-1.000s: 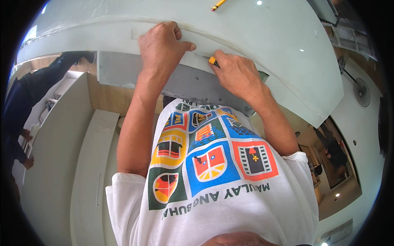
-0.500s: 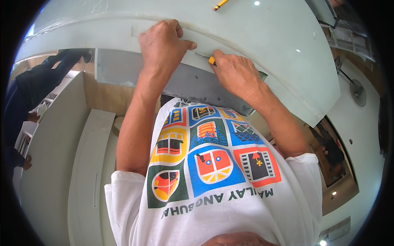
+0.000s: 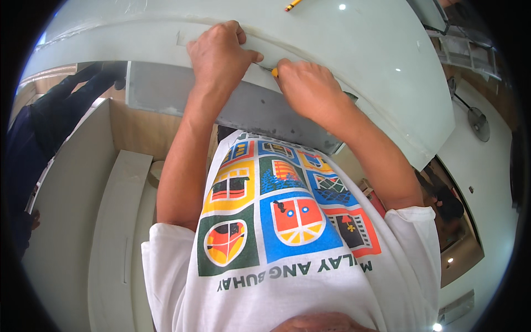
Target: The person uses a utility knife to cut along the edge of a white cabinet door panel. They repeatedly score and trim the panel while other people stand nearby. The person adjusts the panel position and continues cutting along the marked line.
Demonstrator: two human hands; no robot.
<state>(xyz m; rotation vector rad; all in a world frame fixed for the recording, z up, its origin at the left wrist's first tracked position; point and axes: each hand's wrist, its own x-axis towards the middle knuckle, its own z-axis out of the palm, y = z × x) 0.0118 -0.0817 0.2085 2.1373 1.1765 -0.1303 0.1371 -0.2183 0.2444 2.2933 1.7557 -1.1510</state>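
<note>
At the near edge of a pale, glossy panel [image 3: 387,61], my left hand [image 3: 221,52] is closed, its fingers curled under and its thumb pointing right. Whatever lies beneath those fingers is hidden. A faint clear strip [image 3: 181,39] shows on the panel just left of this hand. My right hand [image 3: 310,86] is wrapped around a yellow-handled utility knife [image 3: 275,72], most of which the fingers cover. Its thin blade points left along the panel's edge, close to my left thumb.
A grey slab [image 3: 160,86] lies below the panel's near edge. A yellow pencil [image 3: 293,5] rests farther back on the panel. Another person [image 3: 33,133] in dark clothing stands at the left beside a white cabinet [image 3: 72,160]. A fan [image 3: 478,124] is at the right.
My right hand and the knife have shifted a little left, closer to my left hand, which keeps its place on the panel. The person at the left has moved slightly.
</note>
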